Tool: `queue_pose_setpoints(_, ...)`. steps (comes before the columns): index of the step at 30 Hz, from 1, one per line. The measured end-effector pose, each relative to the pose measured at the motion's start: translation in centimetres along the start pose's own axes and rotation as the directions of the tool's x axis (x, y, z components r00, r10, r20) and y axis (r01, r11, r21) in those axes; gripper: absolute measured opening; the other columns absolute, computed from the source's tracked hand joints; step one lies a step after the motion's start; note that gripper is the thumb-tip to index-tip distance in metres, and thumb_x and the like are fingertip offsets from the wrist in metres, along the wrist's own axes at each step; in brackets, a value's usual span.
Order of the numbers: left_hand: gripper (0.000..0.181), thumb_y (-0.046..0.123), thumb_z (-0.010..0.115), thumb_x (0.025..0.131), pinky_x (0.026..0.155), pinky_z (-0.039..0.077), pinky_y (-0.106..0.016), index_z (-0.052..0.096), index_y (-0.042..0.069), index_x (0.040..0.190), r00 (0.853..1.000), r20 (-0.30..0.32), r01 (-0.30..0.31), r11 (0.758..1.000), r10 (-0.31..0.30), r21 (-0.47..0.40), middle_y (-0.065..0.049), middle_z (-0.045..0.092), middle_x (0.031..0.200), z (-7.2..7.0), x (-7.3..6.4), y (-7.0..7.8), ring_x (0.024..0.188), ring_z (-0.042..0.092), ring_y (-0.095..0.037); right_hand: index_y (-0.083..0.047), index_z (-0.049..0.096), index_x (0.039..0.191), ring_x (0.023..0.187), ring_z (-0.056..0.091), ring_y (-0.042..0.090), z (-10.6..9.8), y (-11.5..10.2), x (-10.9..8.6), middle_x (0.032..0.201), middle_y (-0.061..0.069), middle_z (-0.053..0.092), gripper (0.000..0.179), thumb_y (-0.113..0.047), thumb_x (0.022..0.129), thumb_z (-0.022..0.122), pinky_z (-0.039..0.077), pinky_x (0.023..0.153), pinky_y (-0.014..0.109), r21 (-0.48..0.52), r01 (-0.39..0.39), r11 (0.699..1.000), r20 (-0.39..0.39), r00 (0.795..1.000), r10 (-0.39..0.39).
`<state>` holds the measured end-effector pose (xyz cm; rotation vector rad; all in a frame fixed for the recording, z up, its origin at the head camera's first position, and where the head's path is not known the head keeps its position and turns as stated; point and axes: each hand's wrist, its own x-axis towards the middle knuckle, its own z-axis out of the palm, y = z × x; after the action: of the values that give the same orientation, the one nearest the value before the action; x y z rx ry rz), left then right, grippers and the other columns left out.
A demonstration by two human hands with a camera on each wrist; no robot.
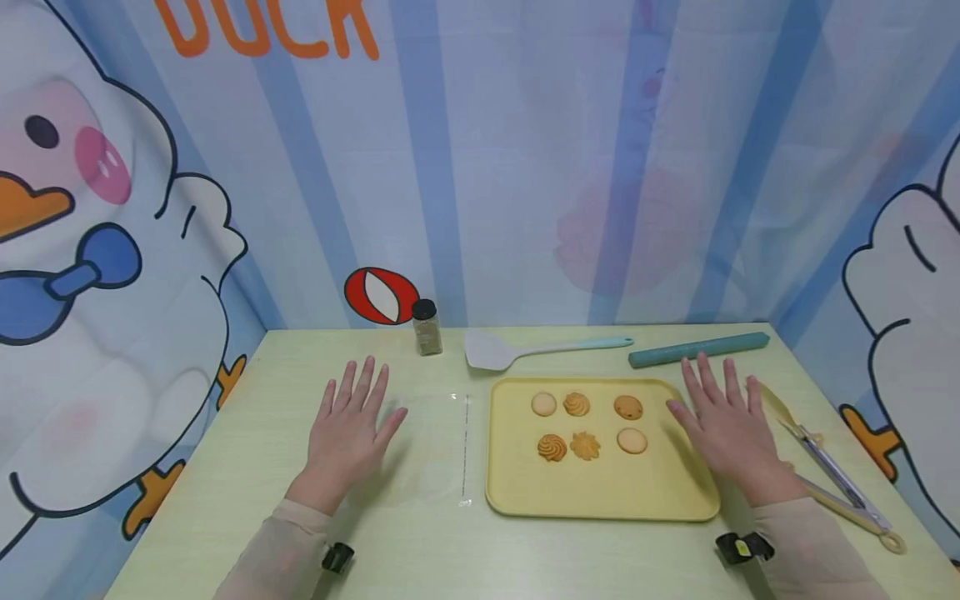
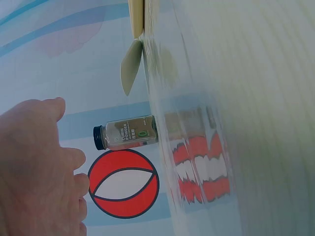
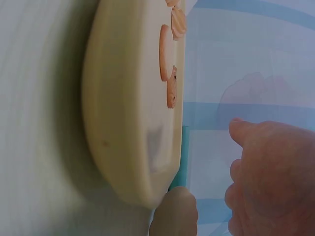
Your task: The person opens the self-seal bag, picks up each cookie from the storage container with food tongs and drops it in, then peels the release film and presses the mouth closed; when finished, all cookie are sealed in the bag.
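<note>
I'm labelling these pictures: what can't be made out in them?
Tongs: head view, one tip partly hidden behind the right hand.
Jar: left wrist view, finest label print too small.
Topmost cookie: right wrist view, cut off by top edge.
Orange letters: head view, tops cut off by top edge.

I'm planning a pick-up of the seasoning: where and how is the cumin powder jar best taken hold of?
The cumin powder jar stands upright, so probably wrap its clear body below the black cap, coming from the front left with the left hand: the backdrop is close behind, the spatula to its right.
</note>
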<state>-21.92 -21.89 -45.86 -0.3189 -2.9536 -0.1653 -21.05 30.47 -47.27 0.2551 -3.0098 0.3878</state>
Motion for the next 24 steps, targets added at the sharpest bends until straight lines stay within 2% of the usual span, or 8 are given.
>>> queue_pose_setpoints(6, 0.077, 0.055, 0.044, 0.105, 0.127, 0.007, -0.060, 0.021, 0.011, 0.165, 1.000, -0.007, -0.005, 1.000, 0.004, -0.014, -0.014, 0.012, 0.174, 0.05, 0.00, -0.05, 0.161, 0.005, -0.039, -0.013, -0.002, 0.166, 0.156, -0.021, 0.045, -0.06, 0.12, -0.07, 0.173, 0.013, -0.013, 0.077, -0.055, 0.110, 0.030, -0.014, 0.120, 0.069, 0.000, -0.006, 1.000, 0.002, 1.000, 0.006)
queue_pose_setpoints(17, 0.078, 0.057, 0.041, 0.106, 0.127, 0.005, -0.060, 0.018, 0.012, 0.166, 1.000, 0.024, -0.002, 1.000, 0.002, -0.008, -0.013, 0.009, 0.174, 0.30, -0.03, -0.10, 0.161, 0.002, -0.039, -0.014, -0.003, 0.166, 0.154, -0.025, 0.045, 0.09, 0.32, -0.27, 0.172, 0.014, -0.015, 0.077, -0.057, 0.110, 0.027, -0.016, 0.120, 0.068, 0.016, -0.013, 1.000, 0.007, 1.000, 0.013)
queue_pose_setpoints(24, 0.077, 0.056, 0.042, 0.106, 0.127, 0.006, -0.061, 0.021, 0.013, 0.165, 1.000, 0.015, -0.003, 1.000, 0.003, -0.014, -0.014, 0.011, 0.174, 0.31, -0.08, -0.05, 0.161, 0.005, -0.040, -0.010, 0.006, 0.166, 0.153, -0.027, 0.046, 0.32, -0.19, 0.10, 0.173, 0.016, -0.010, 0.077, -0.054, 0.110, 0.034, -0.013, 0.120, 0.069, 0.005, 0.015, 1.000, -0.010, 1.000, -0.015)
